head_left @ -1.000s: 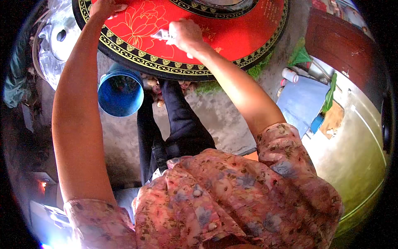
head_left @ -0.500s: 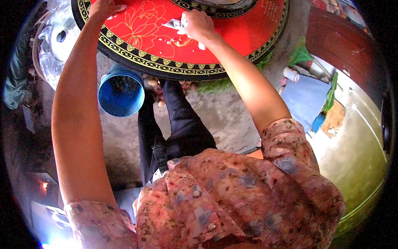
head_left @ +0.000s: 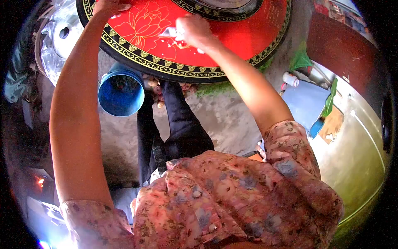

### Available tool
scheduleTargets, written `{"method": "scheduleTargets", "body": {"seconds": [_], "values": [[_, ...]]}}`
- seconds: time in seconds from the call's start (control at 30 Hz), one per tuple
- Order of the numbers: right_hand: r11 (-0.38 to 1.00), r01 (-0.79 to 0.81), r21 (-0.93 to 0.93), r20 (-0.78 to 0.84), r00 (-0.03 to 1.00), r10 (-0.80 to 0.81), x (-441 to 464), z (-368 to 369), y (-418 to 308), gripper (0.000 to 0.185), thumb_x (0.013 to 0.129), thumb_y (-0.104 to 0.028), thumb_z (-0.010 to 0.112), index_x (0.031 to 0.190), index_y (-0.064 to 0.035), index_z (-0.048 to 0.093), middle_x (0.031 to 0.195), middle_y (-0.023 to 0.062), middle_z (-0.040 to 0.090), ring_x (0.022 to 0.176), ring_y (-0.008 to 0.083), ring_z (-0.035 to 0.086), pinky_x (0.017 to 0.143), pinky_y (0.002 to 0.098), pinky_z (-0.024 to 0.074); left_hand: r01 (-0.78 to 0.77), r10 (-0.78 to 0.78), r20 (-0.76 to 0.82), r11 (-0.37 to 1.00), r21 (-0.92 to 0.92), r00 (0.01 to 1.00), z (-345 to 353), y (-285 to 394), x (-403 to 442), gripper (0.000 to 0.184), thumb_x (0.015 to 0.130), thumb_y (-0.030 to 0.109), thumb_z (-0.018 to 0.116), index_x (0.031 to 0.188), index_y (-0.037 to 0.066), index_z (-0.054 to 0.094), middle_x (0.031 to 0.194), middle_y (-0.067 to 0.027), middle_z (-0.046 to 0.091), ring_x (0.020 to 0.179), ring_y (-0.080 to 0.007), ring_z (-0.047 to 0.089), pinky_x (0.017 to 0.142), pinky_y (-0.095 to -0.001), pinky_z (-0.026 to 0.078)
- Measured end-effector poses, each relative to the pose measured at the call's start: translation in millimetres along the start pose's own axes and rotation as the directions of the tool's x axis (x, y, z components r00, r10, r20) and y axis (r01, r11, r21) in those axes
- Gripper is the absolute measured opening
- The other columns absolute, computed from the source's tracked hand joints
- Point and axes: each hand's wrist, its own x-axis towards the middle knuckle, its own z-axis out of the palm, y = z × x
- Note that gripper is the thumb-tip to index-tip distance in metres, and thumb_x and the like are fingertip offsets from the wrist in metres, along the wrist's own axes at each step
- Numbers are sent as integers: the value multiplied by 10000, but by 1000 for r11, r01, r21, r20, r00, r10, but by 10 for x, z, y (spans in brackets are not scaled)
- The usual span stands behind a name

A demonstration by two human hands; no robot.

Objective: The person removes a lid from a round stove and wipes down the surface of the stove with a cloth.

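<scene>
A round red table (head_left: 244, 41) with a gold flower outline and a black and gold patterned border fills the top of the view. My right hand (head_left: 194, 31) is closed round a crumpled white tissue (head_left: 172, 34), pressed on the red surface. White crumbs lie beside it. My left hand (head_left: 111, 7) rests at the table's left edge, its thumb stretched out over the red surface and nothing seen in it; its other fingers are partly cut off by the frame. A raised round centre (head_left: 219, 10) with a black patterned rim stands beyond my right hand.
Below the table's left edge is a blue bucket (head_left: 121, 93). A clear plastic-wrapped round thing (head_left: 62, 39) lies at the far left. On the right are a blue board (head_left: 304, 101), a white bottle (head_left: 291, 79), a green leaf (head_left: 330, 99) and a large metallic surface (head_left: 360, 157).
My right hand moved right with the tissue, then slightly back left. White crumbs now show on the red surface. My left hand has stayed at the table's edge.
</scene>
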Motion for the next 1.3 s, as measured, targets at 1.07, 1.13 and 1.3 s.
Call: {"method": "scheduleTargets", "body": {"seconds": [1.07,1.13,1.3], "values": [[994,46,-96,-98,994,-55,-89,131,27,167,795,-245,744,871,-112,678,858,92,662,758,248,663,627,412,536,-17,2,40,920,391,999,60,-349,274,725,823,472,723,1455,338,392,641,-5,649,493,-120,605,472,-285,494],[979,201,44,-188,964,-189,-112,242,39,181,800,-253,746,879,-109,670,848,89,677,709,243,670,607,417,552,-53,59,-1,917,396,998,69,-384,255,721,829,454,722,1457,333,390,637,-4,641,484,-119,595,453,-282,476],[367,152,918,-236,952,197,-420,163,1018,394,795,-114,782,1144,-56,609,919,116,684,698,142,664,526,278,547,11,-16,8,915,403,1000,67,-422,317,716,798,472,746,1427,315,444,676,-31,680,576,-146,665,536,-330,519]]}}
